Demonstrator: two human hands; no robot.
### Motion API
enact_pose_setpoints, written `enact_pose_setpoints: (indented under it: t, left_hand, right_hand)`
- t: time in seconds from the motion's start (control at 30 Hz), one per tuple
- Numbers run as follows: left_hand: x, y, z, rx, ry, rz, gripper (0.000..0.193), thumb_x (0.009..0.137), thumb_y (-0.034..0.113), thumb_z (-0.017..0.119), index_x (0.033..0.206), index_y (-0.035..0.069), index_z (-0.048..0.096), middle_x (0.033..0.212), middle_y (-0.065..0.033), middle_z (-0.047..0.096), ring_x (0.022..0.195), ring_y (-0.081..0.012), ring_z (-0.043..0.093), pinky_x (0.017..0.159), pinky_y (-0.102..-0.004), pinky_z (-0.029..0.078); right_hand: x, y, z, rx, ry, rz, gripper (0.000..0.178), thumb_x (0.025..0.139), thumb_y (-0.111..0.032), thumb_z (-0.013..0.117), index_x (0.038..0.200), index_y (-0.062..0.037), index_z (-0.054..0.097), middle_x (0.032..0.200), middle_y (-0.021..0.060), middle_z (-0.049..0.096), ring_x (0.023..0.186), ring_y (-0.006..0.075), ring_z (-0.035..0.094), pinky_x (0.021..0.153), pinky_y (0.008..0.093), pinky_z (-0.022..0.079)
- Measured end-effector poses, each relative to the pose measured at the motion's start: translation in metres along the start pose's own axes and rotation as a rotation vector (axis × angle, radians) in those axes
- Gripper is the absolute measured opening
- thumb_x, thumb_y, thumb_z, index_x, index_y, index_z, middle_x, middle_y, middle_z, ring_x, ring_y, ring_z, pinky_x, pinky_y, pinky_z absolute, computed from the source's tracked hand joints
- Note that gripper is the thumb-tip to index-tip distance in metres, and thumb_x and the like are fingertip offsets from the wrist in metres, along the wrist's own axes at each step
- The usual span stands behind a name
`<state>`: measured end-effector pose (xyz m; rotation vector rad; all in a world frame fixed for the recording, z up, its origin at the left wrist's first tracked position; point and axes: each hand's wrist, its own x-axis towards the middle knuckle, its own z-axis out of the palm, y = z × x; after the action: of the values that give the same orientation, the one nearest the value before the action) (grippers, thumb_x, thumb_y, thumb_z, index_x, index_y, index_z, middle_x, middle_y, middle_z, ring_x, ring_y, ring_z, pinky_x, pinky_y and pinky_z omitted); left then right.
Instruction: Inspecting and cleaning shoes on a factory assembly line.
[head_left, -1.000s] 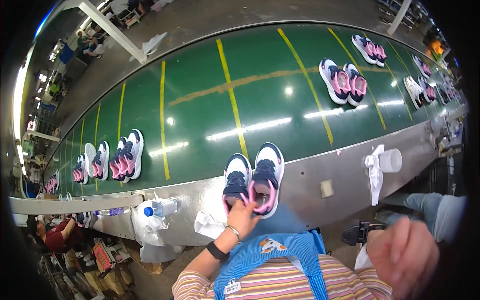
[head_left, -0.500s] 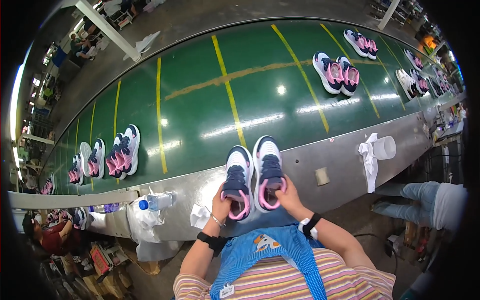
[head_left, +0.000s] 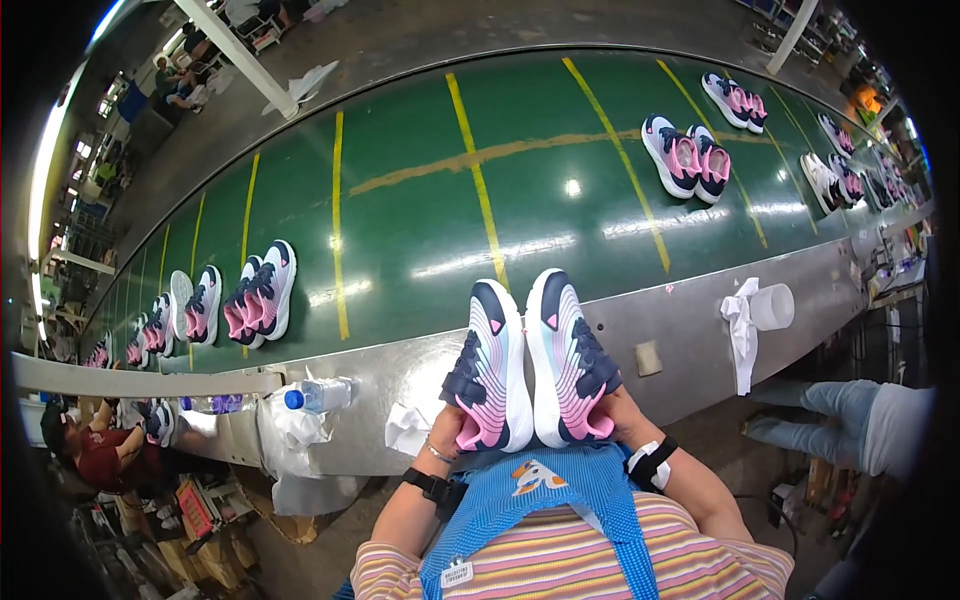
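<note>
Two sneakers in white, navy and pink are held side by side over the near metal ledge, toes pointing away from me. My left hand (head_left: 444, 430) grips the left sneaker (head_left: 497, 365) at its heel opening, and my right hand (head_left: 627, 416) grips the right sneaker (head_left: 566, 355) the same way. Both are rolled outward, so their striped sides and navy straps face up and their white soles lean together in the middle. The fingers inside the shoe openings are mostly hidden.
A green conveyor belt (head_left: 400, 230) with yellow cross lines carries sneaker pairs (head_left: 262, 296) at left and more pairs (head_left: 685, 160) at right. Along the metal ledge (head_left: 690, 320) are a bottle (head_left: 322, 395), white cloths (head_left: 408, 428), a small pad (head_left: 648, 358) and a plastic cup (head_left: 772, 306). Other people work at both sides.
Both hands have turned the sneakers outward, from openings facing up to sides facing up, with soles now side by side. The sneakers on the belt appear shifted slightly right as the view moved.
</note>
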<state>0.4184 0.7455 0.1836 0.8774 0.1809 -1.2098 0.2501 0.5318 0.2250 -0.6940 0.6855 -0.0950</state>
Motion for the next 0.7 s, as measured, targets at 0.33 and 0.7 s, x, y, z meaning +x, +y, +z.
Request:
enact_pose_setpoints:
  t: [0.33,0.7]
  left_hand:
    - [-0.009,0.011,0.011,-0.028,-0.042,0.039,0.042,0.088,0.025,0.047,0.123,0.003,0.039,0.119,-0.0107,0.048,0.105,-0.0211,0.050,0.091,-0.0343,0.041]
    - [-0.037,-0.003,-0.023,-0.136,0.053,-0.060,0.040,0.087,0.018,0.044,0.122,0.000,0.038,0.121,-0.0136,0.046,0.110,-0.0246,0.047,0.098,-0.0373,0.034]
  right_hand:
    - [0.011,0.014,-0.010,-0.092,-0.113,-0.008,0.038,0.081,-0.002,0.052,0.118,-0.0041,0.044,0.111,0.0085,0.053,0.098,0.0186,0.053,0.086,0.0310,0.043]
    - [0.014,0.017,-0.038,-1.005,0.164,-0.269,0.058,0.070,-0.023,0.065,0.119,-0.0014,0.044,0.112,0.0196,0.049,0.102,0.0291,0.049,0.087,0.0360,0.039]
